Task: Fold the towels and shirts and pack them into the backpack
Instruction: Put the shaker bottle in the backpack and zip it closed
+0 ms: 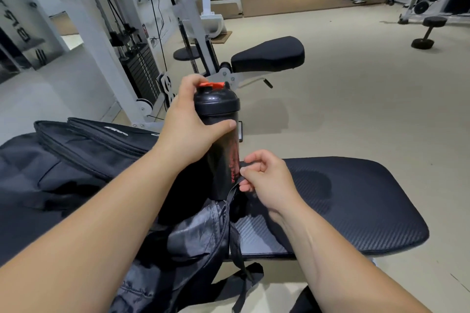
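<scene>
A black backpack (76,160) lies on a padded gym bench (356,206), its grey lining and straps spilling toward me. My left hand (188,124) grips the upper part of a black shaker bottle (223,150) with a red flip cap, held upright with its base going into a side pocket of the backpack. My right hand (264,180) pinches the dark edge of that pocket beside the bottle's lower half. No towels or shirts show.
A second black pad (269,54) of the bench frame stands behind the bottle. A white cable machine with a weight stack (142,71) rises at the left. A dumbbell (427,33) lies on the beige floor at the far right.
</scene>
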`<state>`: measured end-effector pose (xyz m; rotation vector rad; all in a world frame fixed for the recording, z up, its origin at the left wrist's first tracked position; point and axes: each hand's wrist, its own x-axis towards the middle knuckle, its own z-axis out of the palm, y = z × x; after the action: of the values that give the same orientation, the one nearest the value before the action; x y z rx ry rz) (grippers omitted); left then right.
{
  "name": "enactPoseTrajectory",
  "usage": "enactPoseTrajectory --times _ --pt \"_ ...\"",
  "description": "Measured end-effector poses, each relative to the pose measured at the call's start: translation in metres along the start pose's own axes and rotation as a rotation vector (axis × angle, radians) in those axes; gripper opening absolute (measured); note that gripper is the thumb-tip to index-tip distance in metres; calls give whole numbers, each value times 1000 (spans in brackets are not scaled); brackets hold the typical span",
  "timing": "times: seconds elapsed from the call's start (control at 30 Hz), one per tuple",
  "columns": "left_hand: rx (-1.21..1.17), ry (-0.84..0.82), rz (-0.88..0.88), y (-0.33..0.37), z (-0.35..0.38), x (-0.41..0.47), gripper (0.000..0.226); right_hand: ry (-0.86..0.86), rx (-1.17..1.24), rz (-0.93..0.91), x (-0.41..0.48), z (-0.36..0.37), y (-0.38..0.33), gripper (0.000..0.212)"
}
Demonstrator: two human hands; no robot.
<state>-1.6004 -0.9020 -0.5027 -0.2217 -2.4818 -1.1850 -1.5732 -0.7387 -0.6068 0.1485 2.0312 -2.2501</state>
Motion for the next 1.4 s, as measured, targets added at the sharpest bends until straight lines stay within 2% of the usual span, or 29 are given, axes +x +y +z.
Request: enactPoseTrajectory --times 0.23,0.37,0.5,0.6,0.7,0.8,0.93,1.03,1.23,1.4 --pt "-198 328 -30 -16 7 -37 86 18 68 17 1 -7 8 28" --pt "-321 524 -3 -24 20 -64 75 63 156 58 2 -2 7 29" --pt "-379 684 -87 -26 34 -84 73 115 193 29 9 2 5 33" --pt "-323 626 -71 -25 35 -86 74 104 194 30 10 4 6 33" --pt "-225 391 28 -33 19 -79 76 83 207 47 10 3 9 33" --pt "-173 148 11 -40 -12 -65 74 46 189 51 11 -2 10 31" --pt "-28 20 122 -38 -30 -60 86 16 163 43 11 -5 10 29" --pt "-86 55 123 -38 -23 -66 83 17 195 55 10 -6 10 28" --pt "-287 324 -52 -49 -8 -80 73 59 251 67 17 -9 6 24" --pt "-153 442 -112 -34 10 -103 71 102 227 77 24 -11 6 22"
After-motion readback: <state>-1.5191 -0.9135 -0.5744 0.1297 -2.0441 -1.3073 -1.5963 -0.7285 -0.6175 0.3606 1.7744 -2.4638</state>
